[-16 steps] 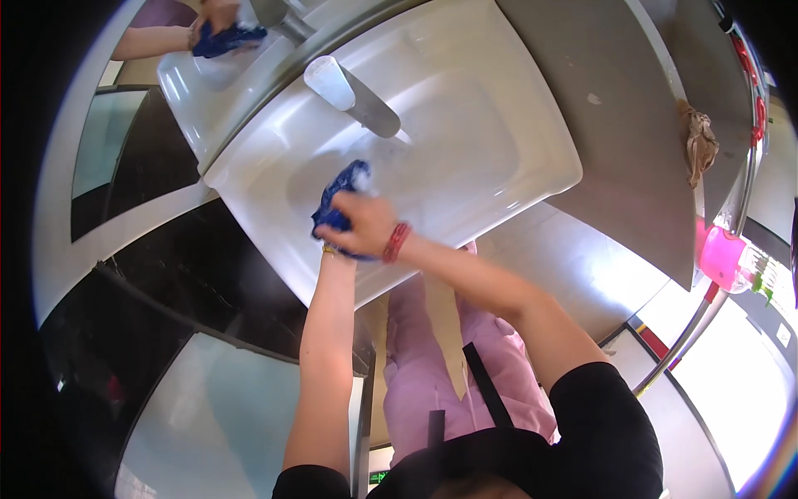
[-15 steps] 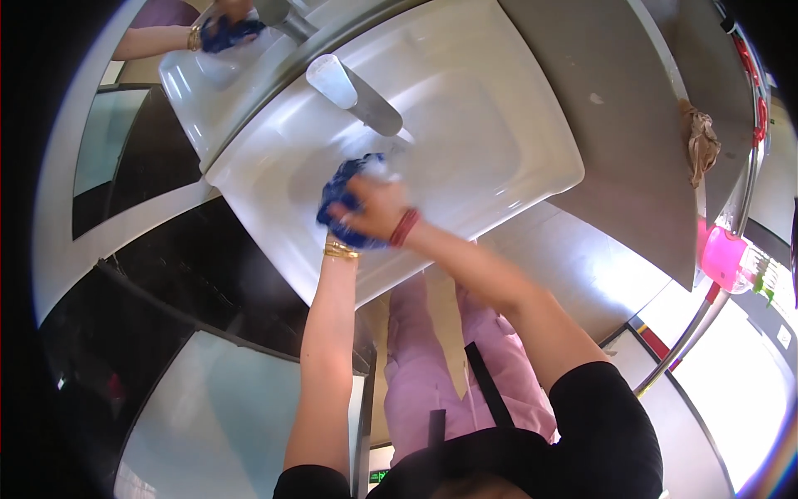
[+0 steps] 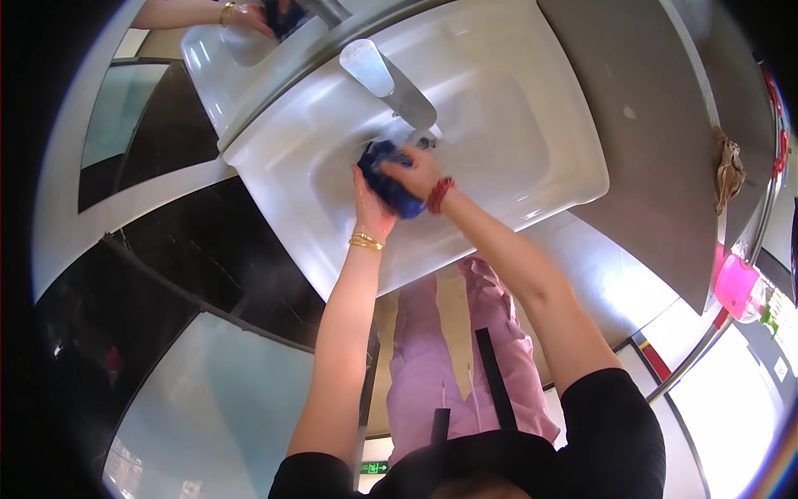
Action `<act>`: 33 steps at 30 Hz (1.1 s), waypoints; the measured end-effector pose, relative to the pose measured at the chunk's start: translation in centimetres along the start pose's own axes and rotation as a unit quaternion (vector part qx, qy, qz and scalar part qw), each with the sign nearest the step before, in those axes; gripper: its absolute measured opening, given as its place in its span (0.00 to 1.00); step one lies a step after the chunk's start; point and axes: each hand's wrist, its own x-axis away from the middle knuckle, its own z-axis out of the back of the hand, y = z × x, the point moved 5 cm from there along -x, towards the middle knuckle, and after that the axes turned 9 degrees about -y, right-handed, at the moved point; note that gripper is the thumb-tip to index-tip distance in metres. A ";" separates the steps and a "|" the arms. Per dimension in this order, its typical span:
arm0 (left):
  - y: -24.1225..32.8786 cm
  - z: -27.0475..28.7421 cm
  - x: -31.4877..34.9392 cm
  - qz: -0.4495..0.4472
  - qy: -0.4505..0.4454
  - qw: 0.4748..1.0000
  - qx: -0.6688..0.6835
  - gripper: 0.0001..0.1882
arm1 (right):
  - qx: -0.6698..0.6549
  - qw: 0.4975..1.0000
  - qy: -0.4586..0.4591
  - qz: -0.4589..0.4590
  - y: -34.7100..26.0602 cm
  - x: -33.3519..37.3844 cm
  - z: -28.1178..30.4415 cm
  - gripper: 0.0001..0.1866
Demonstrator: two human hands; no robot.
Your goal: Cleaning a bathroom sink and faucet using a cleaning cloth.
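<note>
A bunched dark blue cloth [image 3: 401,198] is between my two hands, over the basin of the white sink [image 3: 507,137]. My left hand [image 3: 374,209], with gold bangles at the wrist, supports the cloth from its left and lower side; most of its fingers are hidden behind the fabric. From the right, my right hand [image 3: 420,175], with a red band on the wrist, grips the cloth's upper side with bent fingers, slightly blurred. Just beyond the hands is the metal faucet [image 3: 397,87], its spout end close to the cloth. Water appears to run there, though the stream is hard to make out.
A mirror [image 3: 241,79] behind the sink reflects an arm and the cloth. Grey panelling [image 3: 644,158] flanks the right side, where a crumpled brown cloth [image 3: 729,175] hangs and a pink container [image 3: 736,287] sits by a metal rail. Black tiles [image 3: 241,249] cover the left.
Both hands and the cloth have shifted relative to the sink, nearer the faucet's spout. My right hand has slid across the cloth, exposing more of my left palm. The whole view has shifted slightly.
</note>
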 end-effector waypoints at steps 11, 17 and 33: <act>-1.8 -0.9 0.6 0.073 -0.039 0.996 -0.036 0.17 | 0.331 0.919 0.184 -0.108 -1.8 0.8 5.5 0.22; -0.1 0.6 1.3 -0.225 0.206 0.781 -0.544 0.37 | 0.481 0.808 0.340 0.005 -2.9 3.4 8.0 0.29; 17.1 -9.9 0.3 -0.423 -0.117 0.242 -0.865 0.19 | -0.444 0.895 0.035 -0.022 -7.2 2.4 -7.0 0.21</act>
